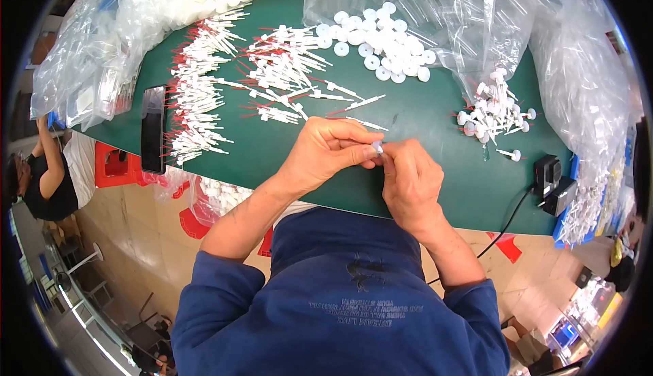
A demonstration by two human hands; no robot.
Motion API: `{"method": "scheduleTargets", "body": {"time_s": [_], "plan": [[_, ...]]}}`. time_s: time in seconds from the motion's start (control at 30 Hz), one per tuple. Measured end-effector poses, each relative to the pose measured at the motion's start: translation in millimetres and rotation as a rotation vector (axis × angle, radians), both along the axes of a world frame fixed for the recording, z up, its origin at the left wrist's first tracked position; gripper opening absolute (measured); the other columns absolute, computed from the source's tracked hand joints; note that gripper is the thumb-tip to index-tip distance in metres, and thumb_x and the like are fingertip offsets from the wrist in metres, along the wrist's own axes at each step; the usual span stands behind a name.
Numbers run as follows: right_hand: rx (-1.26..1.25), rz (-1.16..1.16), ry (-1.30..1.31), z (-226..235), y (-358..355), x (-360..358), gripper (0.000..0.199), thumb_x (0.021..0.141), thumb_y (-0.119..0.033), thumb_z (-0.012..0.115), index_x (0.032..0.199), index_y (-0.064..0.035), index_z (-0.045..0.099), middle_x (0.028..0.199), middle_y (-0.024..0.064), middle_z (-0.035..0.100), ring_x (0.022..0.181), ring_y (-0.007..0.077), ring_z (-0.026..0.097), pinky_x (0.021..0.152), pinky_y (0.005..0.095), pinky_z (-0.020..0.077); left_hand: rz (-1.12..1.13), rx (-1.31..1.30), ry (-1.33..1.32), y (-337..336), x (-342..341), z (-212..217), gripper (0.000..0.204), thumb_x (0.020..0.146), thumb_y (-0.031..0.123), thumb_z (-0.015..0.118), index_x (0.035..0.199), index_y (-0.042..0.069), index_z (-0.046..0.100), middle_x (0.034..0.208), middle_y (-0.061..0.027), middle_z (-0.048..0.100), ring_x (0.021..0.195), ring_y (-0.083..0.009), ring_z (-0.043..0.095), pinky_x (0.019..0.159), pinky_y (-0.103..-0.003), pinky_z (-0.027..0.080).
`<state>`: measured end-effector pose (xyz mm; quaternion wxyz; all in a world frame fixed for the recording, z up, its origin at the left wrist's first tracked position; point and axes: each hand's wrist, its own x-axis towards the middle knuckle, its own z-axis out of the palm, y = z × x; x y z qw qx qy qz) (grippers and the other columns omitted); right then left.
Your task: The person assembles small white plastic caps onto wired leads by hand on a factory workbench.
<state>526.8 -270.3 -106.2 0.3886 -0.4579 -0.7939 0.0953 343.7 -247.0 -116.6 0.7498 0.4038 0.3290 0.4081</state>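
Near the front edge of the green table, my left hand [325,150] pinches a small whitish round piece [377,147] between thumb and fingertips. My right hand [412,179] meets it from the other side, its fingers closed at the same piece; what else they hold is hidden. Just beyond my hands lie a few loose white sticks with red wires [330,93]. Farther off is a heap of white discs [391,46] with centre holes. To the right sits a pile of stick pieces with discs on them [495,107], one lying apart.
A long row of wired white sticks [197,97] runs along the left, beside a black phone [154,130]. Clear plastic bags [442,9] cover the back. A black device with a cable [548,175] stands at the right edge. Red stools [112,165] are below the table.
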Motion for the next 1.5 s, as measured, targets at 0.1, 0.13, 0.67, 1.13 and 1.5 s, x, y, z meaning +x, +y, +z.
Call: {"method": "scheduleTargets", "body": {"time_s": [0.1,0.13,0.67,1.13,1.5], "plan": [[-0.049,-0.008,0.08,3.0,-3.5,1.9,0.015,0.082,0.004,0.07,0.09,-0.0038,0.061,0.072,0.009,0.055,0.057,0.0257,0.056,0.049,0.0366,0.0439,-0.005,-0.001,0.024,0.1,0.8,7.8,0.022,0.093,-0.002,0.068,0.114,-0.007,0.07,0.1,-0.0111,0.07,0.087,-0.0172,0.072,0.076,-0.027,0.06],[-0.109,0.003,0.145,5.0,-3.2,4.9,0.015,0.083,0.005,0.07,0.091,-0.0033,0.061,0.073,0.0096,0.057,0.058,0.0266,0.057,0.05,0.0366,0.0442,-0.033,-0.011,0.036,1.8,0.9,14.6,0.024,0.092,-0.001,0.069,0.115,-0.006,0.069,0.1,-0.0115,0.071,0.085,-0.0155,0.072,0.073,-0.027,0.06],[-0.03,0.029,-0.183,12.0,31.3,-11.1,0.03,0.07,-0.003,0.075,0.099,-0.0051,0.067,0.099,0.0087,0.064,0.106,0.0297,0.06,0.089,0.0416,0.0497,0.354,0.974,1.423,98.8,0.0,7.5,0.018,0.081,0.008,0.077,0.095,0.004,0.067,0.09,-0.0123,0.065,0.074,-0.0341,0.067,0.062,-0.044,0.052],[-0.355,-0.028,0.246,27.0,10.4,12.8,0.012,0.083,0.009,0.066,0.092,0.0007,0.065,0.084,0.0118,0.065,0.079,0.0294,0.064,0.068,0.0369,0.0509,0.221,0.219,0.515,35.9,-15.3,30.5,0.016,0.094,0.006,0.067,0.107,-0.004,0.067,0.093,-0.0092,0.071,0.07,-0.0106,0.064,0.06,-0.023,0.051],[-0.063,-0.062,0.09,28.2,11.1,13.3,0.018,0.079,0.011,0.069,0.093,0.0001,0.067,0.082,0.0109,0.064,0.081,0.0294,0.065,0.068,0.038,0.0517,0.123,-0.046,-0.005,6.7,-5.6,22.0,0.03,0.1,0.002,0.056,0.129,-0.003,0.064,0.123,-0.0164,0.068,0.099,-0.0215,0.071,0.073,-0.027,0.059]]}}
